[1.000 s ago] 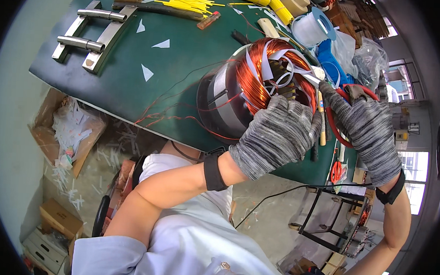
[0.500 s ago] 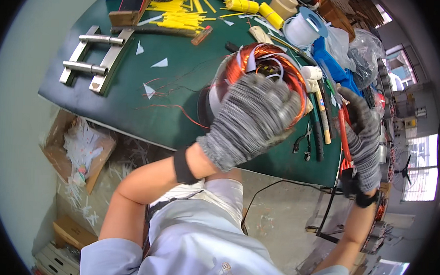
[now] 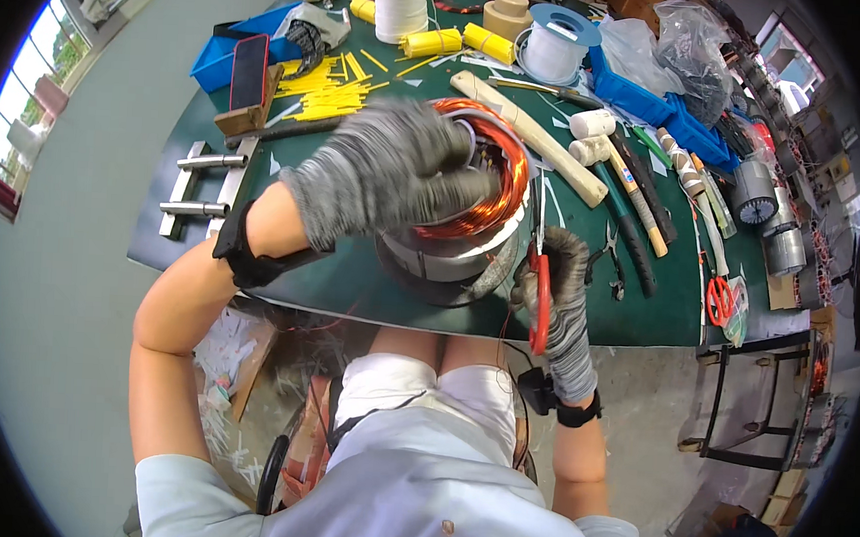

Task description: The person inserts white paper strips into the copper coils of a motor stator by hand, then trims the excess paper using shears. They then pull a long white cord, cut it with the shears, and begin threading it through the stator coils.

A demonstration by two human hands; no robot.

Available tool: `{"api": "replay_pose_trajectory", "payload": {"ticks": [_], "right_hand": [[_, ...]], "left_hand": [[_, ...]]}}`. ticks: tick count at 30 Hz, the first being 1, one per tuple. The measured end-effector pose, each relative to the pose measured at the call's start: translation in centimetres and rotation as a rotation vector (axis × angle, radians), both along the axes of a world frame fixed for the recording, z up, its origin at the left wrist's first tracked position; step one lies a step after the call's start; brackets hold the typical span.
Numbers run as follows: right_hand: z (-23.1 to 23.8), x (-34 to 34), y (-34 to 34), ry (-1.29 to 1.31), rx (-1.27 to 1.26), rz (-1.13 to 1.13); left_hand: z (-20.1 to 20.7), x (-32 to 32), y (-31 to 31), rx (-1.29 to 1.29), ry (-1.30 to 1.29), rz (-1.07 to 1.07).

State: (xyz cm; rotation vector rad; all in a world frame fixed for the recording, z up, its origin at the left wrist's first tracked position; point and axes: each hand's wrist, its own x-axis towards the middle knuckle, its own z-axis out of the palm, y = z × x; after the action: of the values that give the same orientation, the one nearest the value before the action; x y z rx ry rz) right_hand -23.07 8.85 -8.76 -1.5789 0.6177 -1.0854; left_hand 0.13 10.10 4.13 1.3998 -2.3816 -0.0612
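A round motor stator [image 3: 429, 259] with orange copper windings [image 3: 505, 199] stands on the green table in front of me. My left hand [image 3: 396, 170], in a grey knit glove, lies over the near left of the windings with its fingers at the central opening. Motion smears those fingers, so their grip is unclear. Just right of the stator, my gloved right hand [image 3: 558, 280] is closed around red-handled scissors [image 3: 542, 304]. Their blades point away from me, beside the windings.
A wooden stick [image 3: 534, 138], white-headed mallets [image 3: 593, 126] and small pliers [image 3: 613, 259] lie to the right. Behind are yellow strips [image 3: 332, 88], thread spools [image 3: 401, 9] and blue bins [image 3: 634, 90]. A metal frame [image 3: 201, 188] lies left; orange-handled scissors [image 3: 720, 301] lie far right.
My right hand has brought the scissors left, close to the stator. My left hand has shifted to the left side of the windings, uncovering their right side. The view has turned too.
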Motion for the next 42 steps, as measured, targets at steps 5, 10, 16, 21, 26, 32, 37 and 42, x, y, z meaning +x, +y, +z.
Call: {"api": "replay_pose_trajectory", "payload": {"ticks": [5, 10, 16, 21, 26, 32, 37, 42], "right_hand": [[1.4, 0.4, 1.7, 0.155, 0.156, -0.137], [1.8, 1.1, 2.3, 0.183, 0.112, -0.213], [2.1, 1.2, 1.8, 0.249, -0.169, -0.302], [1.8, -0.3, -0.3, 0.338, -0.332, -0.246], [1.8, -0.8, -0.4, 0.391, -0.276, -0.275], [5.7, -1.3, -2.2, 0.552, -0.547, -0.156], [7.7, -3.0, -1.9, 0.643, -0.599, -0.16], [8.0, -1.5, -1.4, 0.663, -0.478, -0.124]], "left_hand": [[-0.5, 2.9, -4.5, 0.094, 0.454, 0.205], [-2.6, 3.0, -5.7, 0.378, 0.525, -0.085], [-2.8, 3.0, -6.0, 0.414, 0.603, -0.086], [-3.3, 3.9, -6.1, 0.347, 0.623, -0.185], [-3.6, 3.8, -6.9, 0.416, 0.642, -0.261], [-3.8, 4.6, -8.4, 0.522, 0.695, -0.407], [-2.5, 1.4, -8.3, 0.016, 0.26, -0.234], [-4.5, -7.9, 0.8, -0.207, -0.183, 0.594]]}}
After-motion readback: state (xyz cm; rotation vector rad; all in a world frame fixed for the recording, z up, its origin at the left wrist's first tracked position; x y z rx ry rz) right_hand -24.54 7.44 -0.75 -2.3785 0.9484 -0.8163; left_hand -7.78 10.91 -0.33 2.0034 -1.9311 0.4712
